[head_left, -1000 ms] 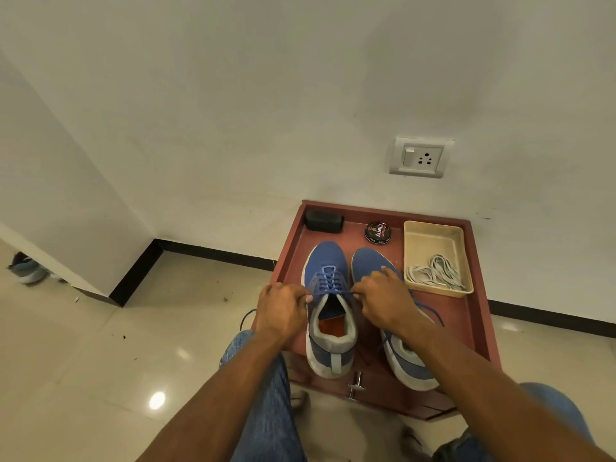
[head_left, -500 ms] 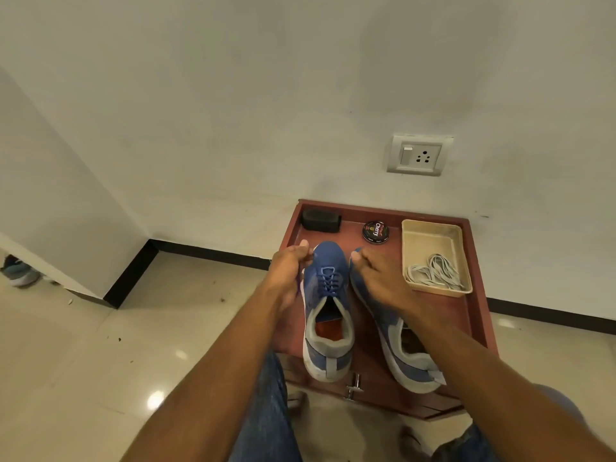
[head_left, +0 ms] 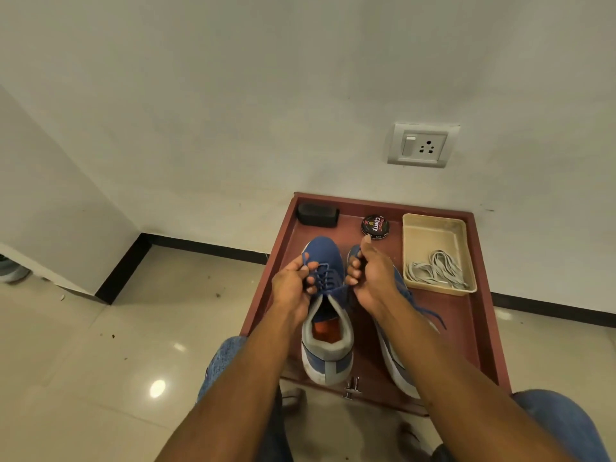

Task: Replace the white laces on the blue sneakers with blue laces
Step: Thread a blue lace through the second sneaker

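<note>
Two blue sneakers stand side by side on a reddish-brown tray (head_left: pixel 466 328). The left sneaker (head_left: pixel 328 341) carries a blue lace (head_left: pixel 328 280) through its eyelets. My left hand (head_left: pixel 291 288) grips one end of that lace at the shoe's left side. My right hand (head_left: pixel 370 278) grips the other end at the shoe's right side, thumb raised. The right sneaker (head_left: pixel 396 358) lies mostly under my right forearm; a loose blue lace end (head_left: pixel 433 316) trails from it. White laces (head_left: pixel 436 271) lie coiled in a beige plastic tray (head_left: pixel 433 228).
A black block (head_left: pixel 318 214) and a round shoe polish tin (head_left: pixel 375 226) sit at the tray's far edge. The wall with a socket plate (head_left: pixel 422 145) stands right behind. My knees in jeans (head_left: pixel 226 358) flank the tray's near edge; glossy tiled floor lies to the left.
Both hands drew back from the toe area to the upper eyelets of the left sneaker, holding the blue lace ends, which now stretch across the tongue.
</note>
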